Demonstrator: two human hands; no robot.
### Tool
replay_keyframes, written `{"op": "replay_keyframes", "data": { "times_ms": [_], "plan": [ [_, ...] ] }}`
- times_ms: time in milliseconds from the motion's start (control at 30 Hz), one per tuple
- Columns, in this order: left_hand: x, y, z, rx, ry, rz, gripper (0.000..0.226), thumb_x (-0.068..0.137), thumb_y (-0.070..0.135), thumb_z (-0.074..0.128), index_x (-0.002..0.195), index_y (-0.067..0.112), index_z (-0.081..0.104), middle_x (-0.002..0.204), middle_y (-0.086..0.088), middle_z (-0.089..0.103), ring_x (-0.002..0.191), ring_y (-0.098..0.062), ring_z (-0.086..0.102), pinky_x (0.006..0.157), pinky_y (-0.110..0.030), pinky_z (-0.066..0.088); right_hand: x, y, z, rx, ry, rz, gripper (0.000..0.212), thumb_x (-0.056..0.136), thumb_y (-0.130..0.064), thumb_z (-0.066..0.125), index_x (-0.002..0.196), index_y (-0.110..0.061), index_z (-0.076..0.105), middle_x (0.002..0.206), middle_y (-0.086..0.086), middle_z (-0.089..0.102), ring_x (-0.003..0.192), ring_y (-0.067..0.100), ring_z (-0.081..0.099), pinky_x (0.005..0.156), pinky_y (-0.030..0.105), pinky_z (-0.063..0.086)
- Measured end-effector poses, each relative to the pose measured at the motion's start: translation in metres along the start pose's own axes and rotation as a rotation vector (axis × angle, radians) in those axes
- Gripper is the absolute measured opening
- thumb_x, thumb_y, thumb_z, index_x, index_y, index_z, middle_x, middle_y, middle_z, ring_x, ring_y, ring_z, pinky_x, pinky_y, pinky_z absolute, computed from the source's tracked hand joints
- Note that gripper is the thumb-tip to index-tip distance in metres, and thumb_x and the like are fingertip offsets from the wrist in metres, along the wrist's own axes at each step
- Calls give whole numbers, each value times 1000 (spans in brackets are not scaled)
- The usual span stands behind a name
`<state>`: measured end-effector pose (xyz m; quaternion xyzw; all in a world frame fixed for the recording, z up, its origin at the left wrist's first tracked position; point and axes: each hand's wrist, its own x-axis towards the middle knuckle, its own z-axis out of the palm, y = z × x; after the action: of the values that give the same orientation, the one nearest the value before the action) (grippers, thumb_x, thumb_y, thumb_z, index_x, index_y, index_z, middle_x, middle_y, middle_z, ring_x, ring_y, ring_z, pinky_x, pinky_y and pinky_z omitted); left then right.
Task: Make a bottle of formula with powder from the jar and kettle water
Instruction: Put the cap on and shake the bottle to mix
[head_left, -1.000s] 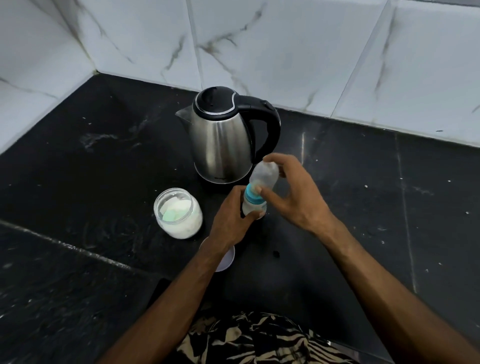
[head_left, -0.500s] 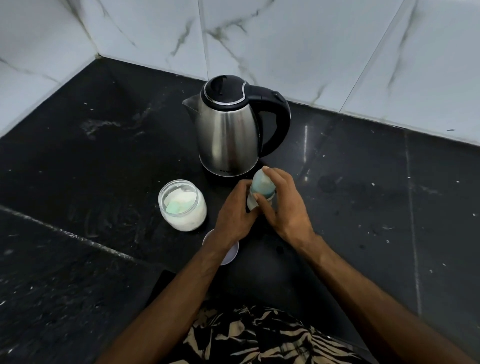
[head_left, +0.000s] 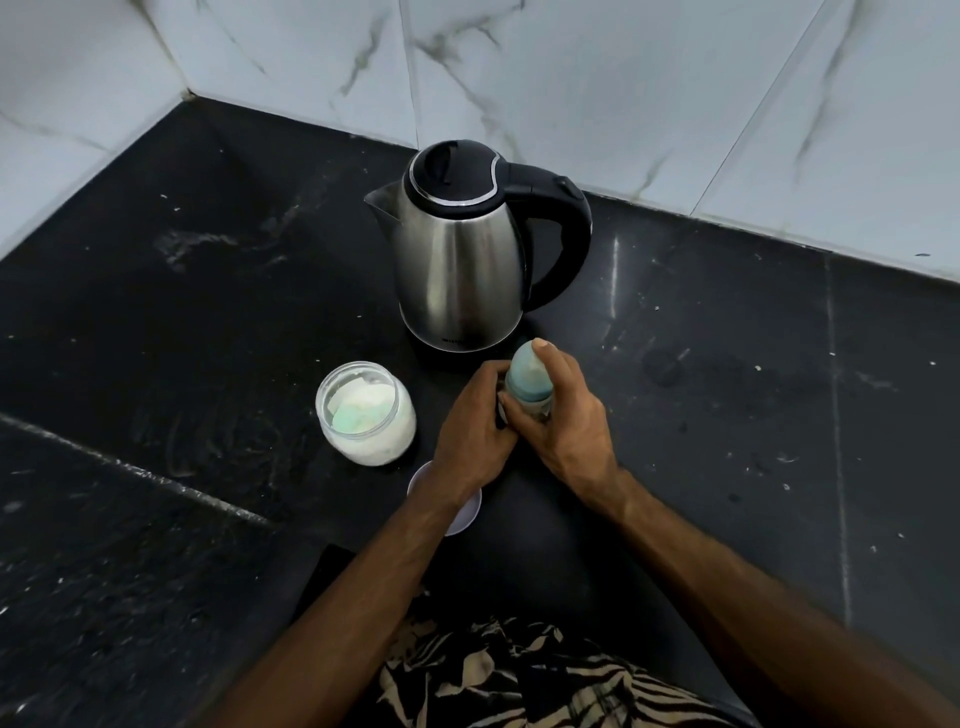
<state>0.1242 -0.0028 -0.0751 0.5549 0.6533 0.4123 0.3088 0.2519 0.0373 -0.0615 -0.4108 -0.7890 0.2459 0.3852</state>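
A baby bottle (head_left: 527, 382) with a blue collar and a clear cap stands upright on the black counter, just in front of the kettle. My left hand (head_left: 475, 431) wraps its lower body from the left. My right hand (head_left: 561, 423) grips it from the right, with the forefinger over the cap. The bottle's lower part is hidden by both hands. An open glass jar (head_left: 366, 413) of white powder, with a pale green scoop inside, stands to the left of my hands. The steel kettle (head_left: 460, 270), black lid shut and handle to the right, stands behind.
A round white lid (head_left: 465, 512) lies flat on the counter under my left wrist. White marble-look wall tiles (head_left: 571, 78) close off the back and left. The black counter (head_left: 753, 389) stretches to the right, and its front edge is near my patterned clothing (head_left: 519, 680).
The bottle was tilted and held up in the air. It has come down and now stands upright on the counter, with both hands still on it.
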Motion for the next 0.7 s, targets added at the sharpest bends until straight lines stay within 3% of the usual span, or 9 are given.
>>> {"op": "replay_keyframes", "data": {
  "times_ms": [167, 300, 433, 567, 600, 700],
  "plan": [
    [-1, 1, -1, 4, -7, 7, 45, 81, 20, 61, 124, 22, 48, 118, 8, 61, 108, -11, 59, 89, -43, 51, 0, -1, -2, 17, -16, 6, 67, 84, -42, 67, 139, -29, 30, 132, 13, 56, 108, 22, 64, 80, 39, 60],
    [0, 1, -7, 17, -45, 29, 49, 79, 22, 62, 127, 24, 48, 120, 9, 62, 110, -9, 59, 91, -42, 51, -2, -1, -6, 39, -44, 23, 72, 85, -33, 74, 141, -31, 29, 137, 8, 54, 113, 5, 53, 87, 29, 55],
    [-4, -2, -21, 105, -98, 104, 54, 86, 26, 66, 137, 21, 46, 131, 6, 59, 118, -8, 56, 99, -34, 47, 3, 1, -21, 188, -131, 93, 79, 86, -32, 75, 148, -35, 26, 142, -3, 50, 123, 7, 55, 99, 37, 53],
    [-22, -18, -31, 268, -87, 132, 59, 89, 38, 65, 140, 16, 46, 140, 0, 52, 125, -13, 50, 105, -25, 38, 17, 1, -44, 325, -76, 233, 89, 82, -28, 80, 151, -32, 24, 123, -27, 57, 109, 7, 64, 91, 28, 55],
    [-28, -23, -31, 308, -86, 137, 58, 90, 39, 65, 140, 17, 47, 140, 0, 52, 126, -14, 49, 105, -21, 35, 21, 0, -51, 367, -34, 248, 90, 81, -25, 80, 151, -29, 24, 120, -26, 58, 105, 8, 65, 89, 28, 56],
    [-39, -33, -31, 388, -74, 143, 55, 91, 43, 62, 137, 16, 50, 139, 0, 53, 126, -14, 48, 103, -12, 26, 31, -8, -66, 573, 150, 300, 84, 85, -15, 76, 150, -19, 24, 120, -1, 58, 97, 12, 65, 84, 35, 58]
  ]
}}
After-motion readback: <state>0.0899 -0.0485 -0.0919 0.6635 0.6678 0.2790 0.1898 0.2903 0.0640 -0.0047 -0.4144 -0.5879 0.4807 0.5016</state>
